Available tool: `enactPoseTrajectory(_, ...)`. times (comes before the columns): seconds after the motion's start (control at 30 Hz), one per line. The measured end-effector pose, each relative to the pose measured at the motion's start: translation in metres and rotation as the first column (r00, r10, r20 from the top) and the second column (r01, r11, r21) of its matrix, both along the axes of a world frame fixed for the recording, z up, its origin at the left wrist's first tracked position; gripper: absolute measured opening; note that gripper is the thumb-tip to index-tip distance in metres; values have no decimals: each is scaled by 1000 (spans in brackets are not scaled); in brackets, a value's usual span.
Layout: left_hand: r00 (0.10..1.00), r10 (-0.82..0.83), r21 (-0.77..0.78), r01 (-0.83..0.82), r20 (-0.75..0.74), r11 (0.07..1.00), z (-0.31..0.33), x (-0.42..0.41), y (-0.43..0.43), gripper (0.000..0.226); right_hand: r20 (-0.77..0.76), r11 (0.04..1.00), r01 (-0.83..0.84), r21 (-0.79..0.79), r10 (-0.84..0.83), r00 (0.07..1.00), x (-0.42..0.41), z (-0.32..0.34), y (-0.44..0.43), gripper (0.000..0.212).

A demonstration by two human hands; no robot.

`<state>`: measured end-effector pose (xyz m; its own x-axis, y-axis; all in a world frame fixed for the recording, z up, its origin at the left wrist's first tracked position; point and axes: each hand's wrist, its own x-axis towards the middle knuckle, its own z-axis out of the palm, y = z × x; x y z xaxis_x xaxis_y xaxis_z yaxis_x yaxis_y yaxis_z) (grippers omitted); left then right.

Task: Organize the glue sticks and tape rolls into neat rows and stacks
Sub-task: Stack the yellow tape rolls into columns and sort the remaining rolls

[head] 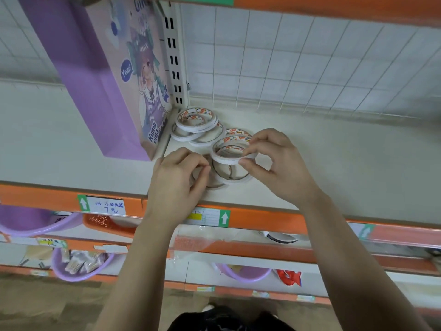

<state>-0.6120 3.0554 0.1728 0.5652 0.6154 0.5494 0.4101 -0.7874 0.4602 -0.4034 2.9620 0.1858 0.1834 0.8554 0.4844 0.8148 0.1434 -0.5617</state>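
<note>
Right hand (269,163) pinching raised tape roll (225,151), left hand (177,177) palm-down, fingers gripping flat roll (217,186)

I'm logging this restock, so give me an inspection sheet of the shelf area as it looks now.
Surface: white shelf, orange front lip.
Job's things: back rolls piled unevenly; glue sticks, nothing seen.
Clutter: purple bag stands left of the rolls.
Grippers: left hand grips front roll; right hand pinches top roll.
Cables: nothing seen.
Surroundings: wire grid behind; purple bowls on shelves below.
</note>
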Motion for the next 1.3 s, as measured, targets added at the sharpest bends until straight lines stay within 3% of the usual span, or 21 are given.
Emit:
enactPoseTrajectory(0.2,995,-96,-16,95,-35,995,-2,15,-6,18,33,986,159,57,-161,986,11,-2,-24,22)
enactPoseTrajectory(0.4,975,-144,4,147,-172,989,-9,29,-5,26,50,954,288,80,-293,955,16,-6,-41,18)
enactPoseTrajectory(0.57,973,-170,9,174,-156,985,-8,35,-8,14,61,927,357,111,-365,929,21,-8,-54,23)
enactPoseTrajectory(0.83,975,-213,32,215,-61,976,4,53,-27,25,76,886,421,194,-441,894,31,-8,-84,21)
enactPoseTrajectory(0.93,974,-225,80,227,-32,971,12,67,-39,18,77,865,451,220,-477,876,41,-6,-102,19)
enactPoseTrajectory(1.3,940,-342,158,338,1,928,36,178,-140,21,86,740,591,322,-644,760,129,12,-232,8)
